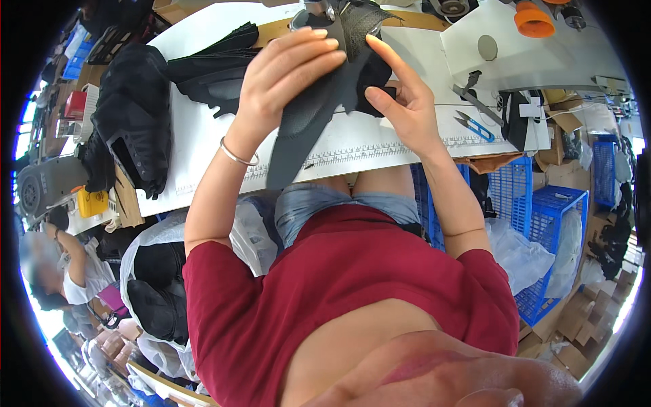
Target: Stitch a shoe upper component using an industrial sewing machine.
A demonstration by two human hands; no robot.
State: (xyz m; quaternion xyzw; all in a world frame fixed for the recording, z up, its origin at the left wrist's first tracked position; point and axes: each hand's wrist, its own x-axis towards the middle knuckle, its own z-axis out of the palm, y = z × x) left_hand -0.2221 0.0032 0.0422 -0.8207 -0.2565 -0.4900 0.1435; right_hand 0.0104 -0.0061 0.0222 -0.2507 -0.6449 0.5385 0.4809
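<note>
A dark grey and black fabric shoe upper (pixel 308 115) is between my two hands, under a sewing machine's metal head (pixel 317 12). Its long tapering end hangs toward the table's front edge. My left hand (pixel 288 74), with a bangle at the wrist, lies along its left side, fingers together and thumb hidden. My right hand (pixel 410 102) grips the black part on the right between thumb and fingers. Mesh fabric (pixel 363 30) shows at the machine, just beyond my fingertips. A stack of black cut pieces (pixel 213 71) lies left of my left hand.
Blue thread snips (pixel 478 127) lie on the white table (pixel 196 149) at right, near a ruler strip (pixel 380 154). An orange cone (pixel 534 20) stands far right. Black uppers (pixel 132 115) are heaped left. Blue crates (pixel 553 237) stand right; a bag (pixel 139 251) is lower left. Another person (pixel 78 268) sits far left.
</note>
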